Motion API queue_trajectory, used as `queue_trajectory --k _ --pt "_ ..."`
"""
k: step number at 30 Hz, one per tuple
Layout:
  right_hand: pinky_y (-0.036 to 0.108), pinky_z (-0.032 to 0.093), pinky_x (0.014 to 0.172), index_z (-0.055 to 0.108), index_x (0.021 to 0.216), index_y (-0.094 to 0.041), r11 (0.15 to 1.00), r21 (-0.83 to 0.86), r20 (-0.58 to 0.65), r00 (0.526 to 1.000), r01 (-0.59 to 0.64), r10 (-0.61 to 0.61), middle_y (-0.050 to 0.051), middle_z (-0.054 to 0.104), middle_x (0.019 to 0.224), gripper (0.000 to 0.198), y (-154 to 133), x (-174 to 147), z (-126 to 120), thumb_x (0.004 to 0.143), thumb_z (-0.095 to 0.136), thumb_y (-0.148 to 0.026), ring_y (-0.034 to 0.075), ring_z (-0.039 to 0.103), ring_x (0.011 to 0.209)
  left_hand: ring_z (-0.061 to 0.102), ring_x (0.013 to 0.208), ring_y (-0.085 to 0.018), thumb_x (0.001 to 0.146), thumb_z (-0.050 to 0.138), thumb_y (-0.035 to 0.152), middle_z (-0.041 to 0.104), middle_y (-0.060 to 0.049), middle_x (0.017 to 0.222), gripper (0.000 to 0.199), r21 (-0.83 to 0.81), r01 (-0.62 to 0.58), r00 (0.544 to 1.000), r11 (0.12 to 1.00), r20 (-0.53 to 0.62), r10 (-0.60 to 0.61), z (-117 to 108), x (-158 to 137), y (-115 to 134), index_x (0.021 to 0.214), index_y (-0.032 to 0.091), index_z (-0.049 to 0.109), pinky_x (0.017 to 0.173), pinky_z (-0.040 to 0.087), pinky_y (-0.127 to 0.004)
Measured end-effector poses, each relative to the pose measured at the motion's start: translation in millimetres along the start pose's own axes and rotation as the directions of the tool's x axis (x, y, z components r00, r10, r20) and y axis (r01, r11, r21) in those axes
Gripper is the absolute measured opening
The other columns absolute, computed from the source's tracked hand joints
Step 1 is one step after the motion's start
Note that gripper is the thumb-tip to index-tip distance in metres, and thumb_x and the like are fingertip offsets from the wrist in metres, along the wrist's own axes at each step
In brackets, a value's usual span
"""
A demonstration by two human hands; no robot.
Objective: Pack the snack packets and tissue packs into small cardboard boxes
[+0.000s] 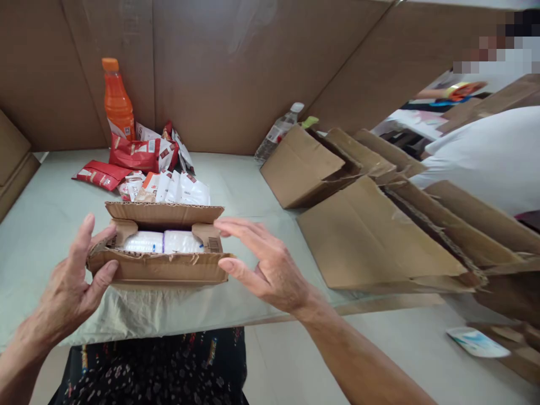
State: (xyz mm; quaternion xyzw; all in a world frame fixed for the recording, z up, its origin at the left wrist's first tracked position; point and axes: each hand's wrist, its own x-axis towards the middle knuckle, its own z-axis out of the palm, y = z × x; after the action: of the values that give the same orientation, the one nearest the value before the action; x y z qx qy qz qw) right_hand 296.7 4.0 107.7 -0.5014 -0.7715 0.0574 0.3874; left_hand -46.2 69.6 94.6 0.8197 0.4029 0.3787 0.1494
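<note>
A small cardboard box (160,270) sits on the covered table with its long flaps raised. Inside it lie clear-wrapped white packs (183,242) with purple edges; I cannot make out what they are. My left hand (73,281) grips the box's left end, thumb on the front flap and a finger behind the corner, index raised. At the opposite end is my right hand (265,264), fingers stretched and apart. Its thumb and fingertips meet the box's right corners without wrapping round it.
Behind the box lie red and white snack packets (143,154) and an orange drink bottle (118,107). A clear bottle (280,132) leans near several open cardboard boxes (371,236) on the right. Cardboard panels (236,73) wall the back. A person in white (489,157) is at far right.
</note>
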Motion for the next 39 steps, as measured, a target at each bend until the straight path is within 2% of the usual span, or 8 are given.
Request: queue_trajectory --k 4,8,12,18,23,30,34,39 --pt "0.054 0.051 0.107 0.061 0.14 -0.017 0.996 -0.069 -0.166 0.984 0.058 -0.068 0.021 0.059 0.149 0.05 0 9 11 0.101 0.059 -0.049 0.036 0.058 0.137 0.055 0.144 -0.035 0.096 0.069 0.033 0.046 -0.012 0.165 0.089 -0.029 -0.009 0.991 1.0 -0.134 0.005 15 -16 1 0.168 0.04 0.016 0.114 0.051 -0.061" --pt "0.05 0.053 0.098 0.07 0.119 -0.02 0.984 -0.044 -0.099 0.979 0.175 -0.179 0.015 0.072 0.128 0.027 -13 12 17 0.097 0.066 -0.035 0.032 0.068 0.117 0.062 0.133 -0.024 0.092 0.075 0.021 0.061 -0.009 0.147 0.085 -0.239 -0.023 0.946 0.971 -0.318 -0.056 26 -35 8 0.164 0.036 0.031 0.115 0.052 -0.045" --pt "0.044 0.052 0.1 0.07 0.1 -0.021 0.913 0.217 0.106 0.921 0.345 -0.374 0.005 0.08 0.102 0.008 -27 12 15 0.1 0.062 -0.022 0.022 0.073 0.102 0.063 0.133 -0.027 0.097 0.07 0.026 0.072 -0.01 0.132 0.072 -0.313 -0.057 0.966 0.948 -0.257 -0.027 26 -43 10 0.162 0.029 0.038 0.119 0.048 -0.052" --pt "0.059 0.047 0.111 0.061 0.139 -0.016 0.972 0.014 0.031 0.971 0.235 -0.236 0.022 0.059 0.15 0.064 -15 16 16 0.101 0.05 -0.066 0.037 0.053 0.142 0.074 0.115 -0.026 0.102 0.064 0.025 0.07 -0.012 0.135 0.061 -0.186 0.073 0.984 0.98 -0.148 -0.101 28 -45 -2 0.158 0.03 0.042 0.099 0.062 -0.044" --pt "0.056 0.054 0.101 0.049 0.153 -0.018 0.965 -0.193 -0.04 0.982 0.176 -0.186 0.017 0.072 0.128 0.064 -9 17 25 0.099 0.064 -0.049 0.036 0.064 0.125 0.065 0.127 -0.029 0.094 0.074 0.026 0.06 -0.01 0.146 0.075 -0.088 0.04 0.966 0.995 -0.25 -0.061 26 -32 -6 0.159 0.035 0.039 0.105 0.059 -0.049" --pt "0.048 0.055 0.086 0.068 0.132 -0.019 0.973 -0.182 0.067 0.989 0.141 -0.131 0.015 0.072 0.13 0.044 -10 0 32 0.099 0.062 -0.048 0.029 0.07 0.101 0.041 0.153 -0.035 0.099 0.065 0.028 0.037 -0.005 0.169 0.059 0.027 -0.039 0.999 0.999 0.007 0.039 11 -13 -13 0.153 0.043 0.048 0.118 0.049 -0.058" --pt "0.054 0.047 0.102 0.07 0.129 -0.02 0.966 -0.196 0.062 0.985 0.171 -0.162 0.012 0.076 0.126 0.039 -3 -10 38 0.102 0.059 -0.046 0.034 0.062 0.123 0.045 0.151 -0.035 0.103 0.056 0.036 0.043 -0.003 0.167 0.037 -0.05 -0.05 0.975 0.997 0.214 0.06 2 -6 -27 0.139 0.041 0.065 0.118 0.049 -0.056" --pt "0.06 0.043 0.113 0.046 0.158 -0.018 0.972 -0.074 0.09 0.972 0.223 -0.216 0.018 0.059 0.151 0.065 11 -34 48 0.106 0.044 -0.057 0.038 0.044 0.149 0.038 0.155 -0.041 0.093 0.073 0.052 0.02 -0.007 0.177 0.06 -0.118 -0.092 0.896 0.989 0.424 0.134 -17 10 -39 0.15 0.042 0.057 0.12 0.041 -0.066"
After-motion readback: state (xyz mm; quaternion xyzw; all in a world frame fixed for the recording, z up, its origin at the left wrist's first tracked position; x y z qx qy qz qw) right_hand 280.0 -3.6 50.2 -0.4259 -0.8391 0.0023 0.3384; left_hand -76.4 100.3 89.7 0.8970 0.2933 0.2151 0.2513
